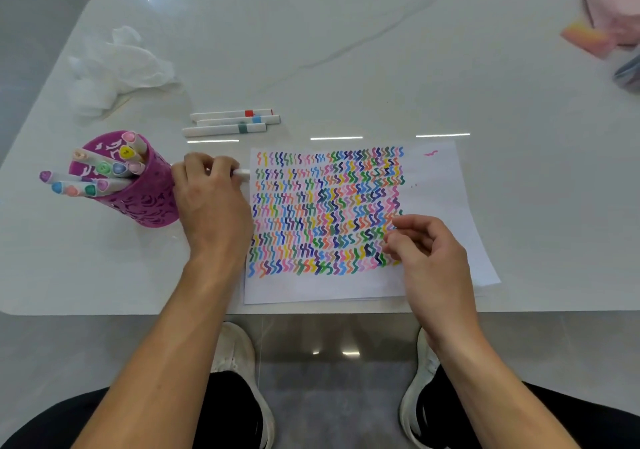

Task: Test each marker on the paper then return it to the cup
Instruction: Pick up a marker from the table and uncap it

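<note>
A purple perforated cup (145, 202) stands at the left, holding several markers with coloured caps. My left hand (211, 199) sits just right of the cup and grips a white marker (241, 172), whose end sticks out toward the paper. The white paper (436, 185) lies in front of me, covered with rows of coloured squiggles. My right hand (429, 258) hovers over the paper's lower right part with fingers loosely curled, holding nothing I can see. Three white markers (232, 121) lie side by side on the table behind the paper.
Crumpled clear plastic (117, 67) lies at the back left of the white table (346, 50). A pink bag and an orange-pink object (588, 38) sit at the far right corner. The table's near edge runs just below the paper.
</note>
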